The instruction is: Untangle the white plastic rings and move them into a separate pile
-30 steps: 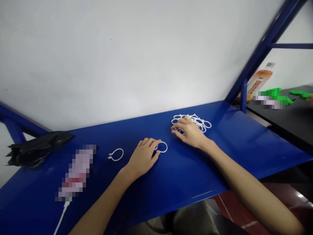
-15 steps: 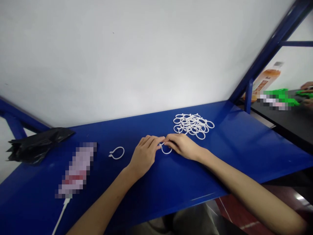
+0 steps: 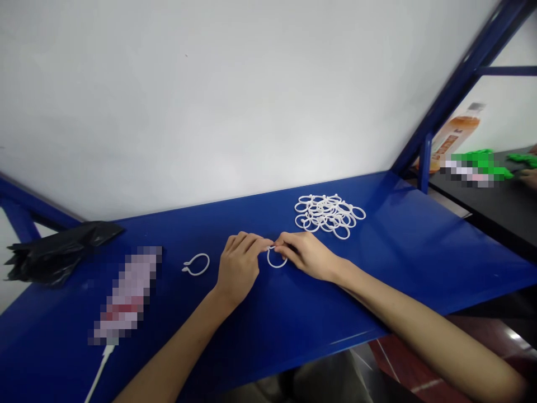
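A white plastic ring (image 3: pixel 277 267) lies between my hands, its lower arc showing against the blue tabletop (image 3: pixel 285 330). My left hand (image 3: pixel 241 263) has its thumb and index finger closed at the ring's upper left end. From the other side, my right hand (image 3: pixel 308 253) pinches its upper right part. The fingertips nearly meet and hide part of the join. To the left rests another white ring (image 3: pixel 208 261), open, with a knob at each end. Beyond my right hand is a loose pile of white rings (image 3: pixel 326 211), several of them overlapping.
On the left are a black plastic bag (image 3: pixel 62 252) and a blurred-out flat object (image 3: pixel 130 291) with a white cable (image 3: pixel 98 372). Blue frame posts (image 3: pixel 453 84) rise at the right. Past them, a bottle (image 3: pixel 455 137) and green items (image 3: pixel 482 159) sit near another person's hand (image 3: pixel 529 177).
The view has shifted slightly. My fingertips have drawn a little apart along the top of the ring, and more of its outline shows. Both hands stay at the ring.
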